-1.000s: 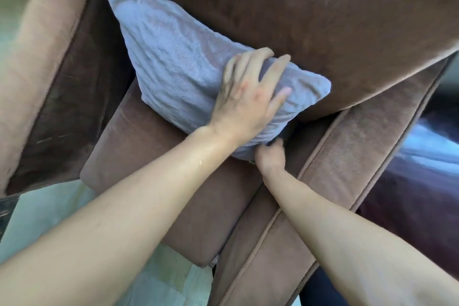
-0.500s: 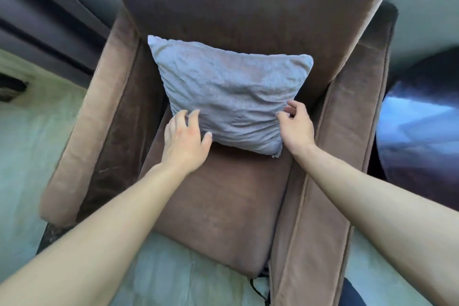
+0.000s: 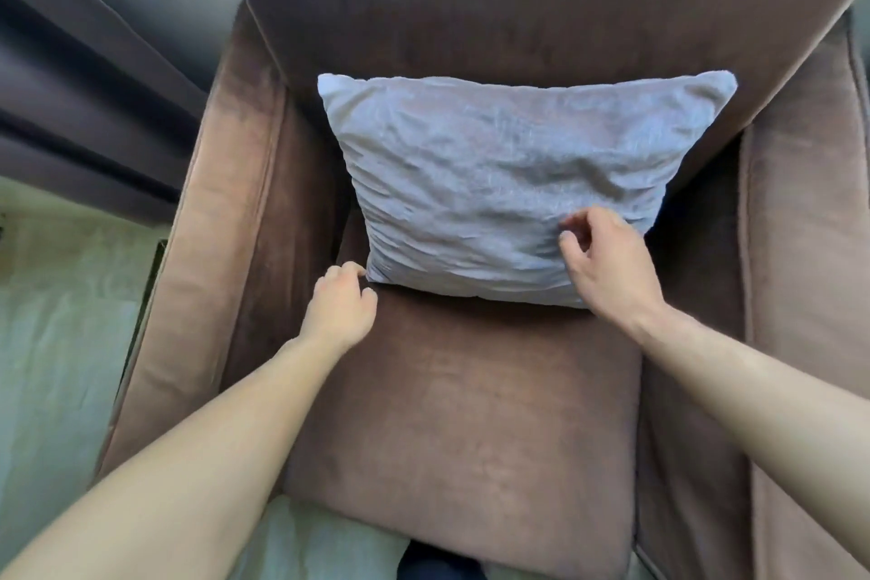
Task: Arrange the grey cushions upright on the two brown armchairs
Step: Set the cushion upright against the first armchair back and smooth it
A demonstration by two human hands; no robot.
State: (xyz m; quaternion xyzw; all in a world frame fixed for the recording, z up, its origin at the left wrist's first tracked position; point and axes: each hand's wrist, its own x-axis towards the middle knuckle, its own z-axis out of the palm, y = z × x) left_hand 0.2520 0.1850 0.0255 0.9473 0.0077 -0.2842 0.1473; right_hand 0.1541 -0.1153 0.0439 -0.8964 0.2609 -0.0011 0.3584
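Observation:
A grey cushion (image 3: 494, 184) stands upright on the seat of a brown armchair (image 3: 471, 414), leaning on the backrest, roughly centred. My left hand (image 3: 341, 306) rests on the seat with its fingers curled, its knuckles touching the cushion's lower left corner. My right hand (image 3: 607, 259) is in front of the cushion's lower right part, fingers loosely bent and apart, with nothing gripped in it. Only this one armchair and one cushion are in view.
Padded armrests (image 3: 212, 250) rise on both sides of the seat. A dark curtain (image 3: 94, 85) hangs at the upper left. Pale flooring (image 3: 56, 344) lies left of and in front of the chair.
The view has come closer to the chair. The cushion now sits squarer against the backrest. My left hand has curled at the lower left corner and my right hand has moved onto the cushion's front.

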